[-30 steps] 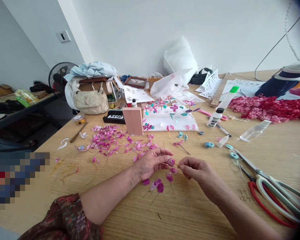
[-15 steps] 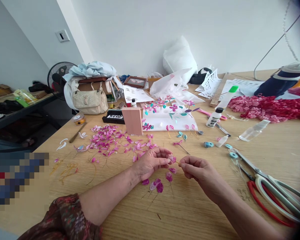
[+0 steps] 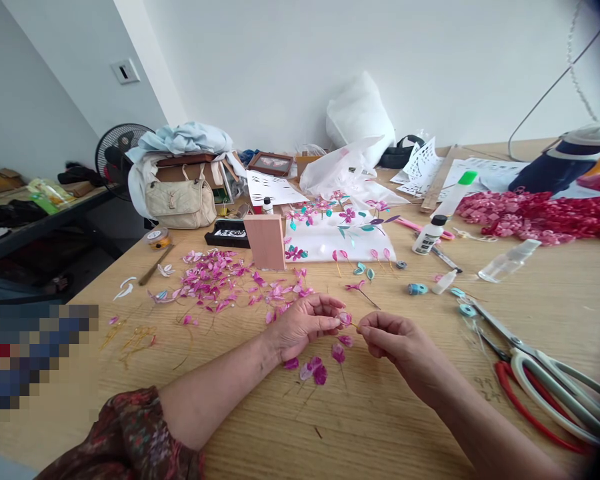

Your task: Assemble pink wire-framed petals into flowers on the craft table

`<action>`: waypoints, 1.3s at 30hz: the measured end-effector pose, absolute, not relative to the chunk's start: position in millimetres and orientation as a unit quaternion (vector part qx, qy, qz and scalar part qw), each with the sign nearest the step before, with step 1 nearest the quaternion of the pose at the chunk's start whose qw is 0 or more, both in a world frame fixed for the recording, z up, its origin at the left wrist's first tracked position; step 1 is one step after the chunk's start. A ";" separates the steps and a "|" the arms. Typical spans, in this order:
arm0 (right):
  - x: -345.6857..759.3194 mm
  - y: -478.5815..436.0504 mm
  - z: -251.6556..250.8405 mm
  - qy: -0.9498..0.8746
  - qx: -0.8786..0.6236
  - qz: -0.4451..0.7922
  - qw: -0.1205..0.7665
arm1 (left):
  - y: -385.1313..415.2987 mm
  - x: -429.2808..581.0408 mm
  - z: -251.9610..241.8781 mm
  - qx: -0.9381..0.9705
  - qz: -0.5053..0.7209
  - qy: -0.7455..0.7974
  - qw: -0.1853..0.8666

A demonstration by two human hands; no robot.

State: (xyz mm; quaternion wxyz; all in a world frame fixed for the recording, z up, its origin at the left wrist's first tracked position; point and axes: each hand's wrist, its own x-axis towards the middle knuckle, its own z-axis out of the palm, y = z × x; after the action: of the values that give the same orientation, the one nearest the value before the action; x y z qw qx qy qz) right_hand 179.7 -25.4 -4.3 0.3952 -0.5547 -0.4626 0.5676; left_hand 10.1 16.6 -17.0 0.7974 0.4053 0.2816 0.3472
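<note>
Between the thumb and fingers of my left hand [image 3: 313, 323] is a small pink petal [image 3: 346, 319], pinched at its edge. From it a thin yellow wire stem [image 3: 355, 325] runs to the right, and my right hand [image 3: 393, 335] is closed on the far end with thumb and forefinger. Both hands hover just over the wooden table. Below them lie several loose magenta petals [image 3: 320, 373] with thin wires. A large heap of pink petals [image 3: 215, 277] spreads beyond my left forearm. A pink petal sprig [image 3: 357, 287] lies past my fingertips.
Scissors with red and white handles [image 3: 520, 363] lie at the right. A pinkish wooden block [image 3: 265, 241] stands beside a white sheet [image 3: 310, 252] bearing finished flowers. A black-capped bottle [image 3: 429, 237], a clear spray bottle [image 3: 509, 261] and red-pink tassels [image 3: 535, 217] are farther right.
</note>
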 end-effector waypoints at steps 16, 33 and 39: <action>181.6 -25.8 -3.8 -0.453 -0.547 0.577 0.404 | 15.9 8.8 -14.1 0.377 0.337 0.275 0.818; 180.6 -25.2 -3.4 -0.438 -0.538 0.581 0.425 | 15.1 10.4 -16.9 0.357 0.337 0.260 0.831; 182.9 -24.5 -5.8 -0.416 -0.513 0.596 0.457 | 14.3 11.1 -16.7 0.379 0.365 0.278 0.803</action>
State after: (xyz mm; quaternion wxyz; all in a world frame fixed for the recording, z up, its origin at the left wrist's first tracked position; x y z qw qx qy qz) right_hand 182.9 -24.5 -5.8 0.4571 -0.5128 -0.4163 0.5957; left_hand 11.1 14.3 -16.7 0.8033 0.3793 0.2785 0.3652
